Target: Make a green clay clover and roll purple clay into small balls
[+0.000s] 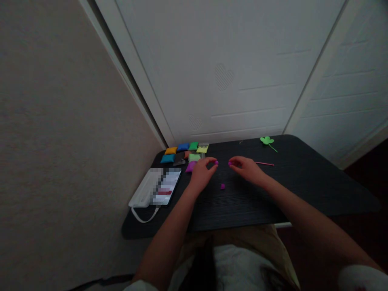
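Between the fingertips of my left hand is a small purple ball of clay. My right hand pinches a second purple clay ball, a short gap away from the first. Both hands hover over the dark tabletop, facing each other. Below and between them lies a small purple lump of clay. A purple clay packet sits partly behind my left hand. Just beyond my right hand a thin pink stick rests on the table, one end hidden by the hand.
Several coloured clay packets are grouped at the back left of the dark table. A phone and a white case-like object with a cable lie at the left edge. A green clay flower is at the back right, before a white panel.
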### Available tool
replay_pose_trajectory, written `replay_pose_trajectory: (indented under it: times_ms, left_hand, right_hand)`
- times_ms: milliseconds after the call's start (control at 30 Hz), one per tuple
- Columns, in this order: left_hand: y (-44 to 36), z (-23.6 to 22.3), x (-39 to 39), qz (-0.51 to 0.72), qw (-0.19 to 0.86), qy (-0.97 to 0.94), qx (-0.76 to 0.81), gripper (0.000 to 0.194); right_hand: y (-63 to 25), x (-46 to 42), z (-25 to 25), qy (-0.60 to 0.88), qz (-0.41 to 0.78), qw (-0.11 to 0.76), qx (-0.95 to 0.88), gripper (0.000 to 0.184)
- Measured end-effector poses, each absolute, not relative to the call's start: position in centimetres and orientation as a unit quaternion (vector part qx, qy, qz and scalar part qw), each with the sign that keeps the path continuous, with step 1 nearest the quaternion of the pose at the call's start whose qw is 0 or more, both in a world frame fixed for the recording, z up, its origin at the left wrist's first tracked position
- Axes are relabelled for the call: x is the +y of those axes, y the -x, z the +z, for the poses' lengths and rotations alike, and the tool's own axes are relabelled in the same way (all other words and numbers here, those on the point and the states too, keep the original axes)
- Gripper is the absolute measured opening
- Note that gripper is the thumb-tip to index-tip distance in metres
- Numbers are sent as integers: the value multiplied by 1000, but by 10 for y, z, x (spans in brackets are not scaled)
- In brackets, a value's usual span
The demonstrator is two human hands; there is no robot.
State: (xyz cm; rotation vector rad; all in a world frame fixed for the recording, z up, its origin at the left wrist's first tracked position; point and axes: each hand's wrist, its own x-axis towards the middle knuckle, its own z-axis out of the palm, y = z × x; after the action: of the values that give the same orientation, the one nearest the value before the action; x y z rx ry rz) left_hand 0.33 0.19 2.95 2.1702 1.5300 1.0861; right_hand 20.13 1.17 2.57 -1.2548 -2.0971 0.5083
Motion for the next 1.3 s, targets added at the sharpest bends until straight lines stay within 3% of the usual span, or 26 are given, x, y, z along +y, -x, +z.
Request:
replay_pose_trajectory:
  times_ms: [133, 400, 1300]
  left_hand:
    - [-10, 9, 25, 340, 149, -752, 544, 20]
    - [-4, -18, 23, 314, 141, -752, 562, 21]
    - [-6, -20, 19, 276, 81, -801, 525, 22]
  right_hand:
    - [-197, 22, 6, 475, 172, 270, -820, 25]
    - [-191, 27, -16, 489, 125, 271, -819, 25]
    - [-187, 23, -14, 489, 83, 235, -836, 30]
